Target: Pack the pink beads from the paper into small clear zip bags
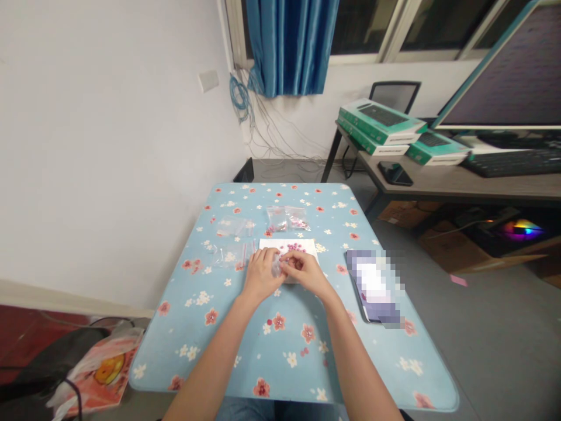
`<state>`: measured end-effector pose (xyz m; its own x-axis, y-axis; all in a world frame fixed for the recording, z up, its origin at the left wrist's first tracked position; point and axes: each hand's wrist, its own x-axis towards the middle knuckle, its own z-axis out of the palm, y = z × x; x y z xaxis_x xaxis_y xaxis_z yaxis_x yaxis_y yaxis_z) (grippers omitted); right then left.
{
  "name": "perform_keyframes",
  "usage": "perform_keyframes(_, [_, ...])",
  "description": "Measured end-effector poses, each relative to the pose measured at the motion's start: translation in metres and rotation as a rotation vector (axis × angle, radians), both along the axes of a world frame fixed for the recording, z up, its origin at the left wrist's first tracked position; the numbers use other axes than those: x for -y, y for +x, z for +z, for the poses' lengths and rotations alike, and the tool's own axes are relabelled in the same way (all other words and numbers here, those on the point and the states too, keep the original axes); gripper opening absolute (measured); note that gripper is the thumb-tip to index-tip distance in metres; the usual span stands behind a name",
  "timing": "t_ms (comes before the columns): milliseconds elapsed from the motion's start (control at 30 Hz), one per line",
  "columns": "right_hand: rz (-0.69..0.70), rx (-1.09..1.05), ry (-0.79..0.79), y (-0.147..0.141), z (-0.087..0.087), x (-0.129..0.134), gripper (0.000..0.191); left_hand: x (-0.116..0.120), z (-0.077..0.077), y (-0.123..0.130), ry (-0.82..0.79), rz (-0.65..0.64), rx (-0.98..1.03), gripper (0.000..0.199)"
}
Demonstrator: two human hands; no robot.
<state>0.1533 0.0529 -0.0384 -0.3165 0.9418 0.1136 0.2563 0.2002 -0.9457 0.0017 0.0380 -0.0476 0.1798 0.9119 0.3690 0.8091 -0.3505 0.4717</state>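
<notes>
Both of my hands are close together over a white sheet (268, 243) near the middle of the table. A small clear plastic bag (276, 267) is gripped in my left hand (262, 273), its fingers curled round it. My right hand (307, 272) is closed in a pinch at the mouth of the bag; whatever sits between its fingertips is too small to make out. Small pink pieces (297, 248), like beads, lie scattered on the sheet just beyond my fingers. Part of the sheet is hidden under my hands.
Behind the sheet lie two clear bags with pink pieces (298, 222). Flat clear bags (234, 226) are on the left. A tablet-like device (372, 289) with a blurred screen lies right, on the flowered table (245, 362). A desk (438, 181) with keyboard boxes (381, 120) stands beyond.
</notes>
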Motion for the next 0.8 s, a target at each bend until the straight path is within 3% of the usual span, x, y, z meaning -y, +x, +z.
perform_keyframes(200, [-0.146,-0.120,0.028,0.010,0.000,-0.005,0.021,-0.003,0.008,-0.015,0.001,0.074,0.252,0.032])
perform_keyframes(333, [-0.193,-0.196,0.000,0.011,-0.001,-0.007,0.024,-0.007,0.018,-0.026,-0.088,0.078,0.801,0.030])
perform_keyframes(433, [-0.185,-0.205,-0.008,0.008,-0.002,-0.007,0.025,-0.008,0.026,-0.026,-0.336,0.006,1.285,0.024])
perform_keyframes(533, [-0.169,-0.189,0.003,0.004,-0.001,-0.005,0.026,-0.006,0.030,-0.020,-0.673,-0.119,1.601,0.026])
perform_keyframes(667, [-0.164,-0.144,0.026,0.000,0.004,-0.003,0.027,-0.004,0.025,-0.007,-1.001,-0.189,1.737,0.031])
perform_keyframes(800, [-0.165,-0.015,0.100,0.000,0.004,-0.002,0.022,-0.005,0.018,0.001,-1.130,-0.187,1.740,0.034])
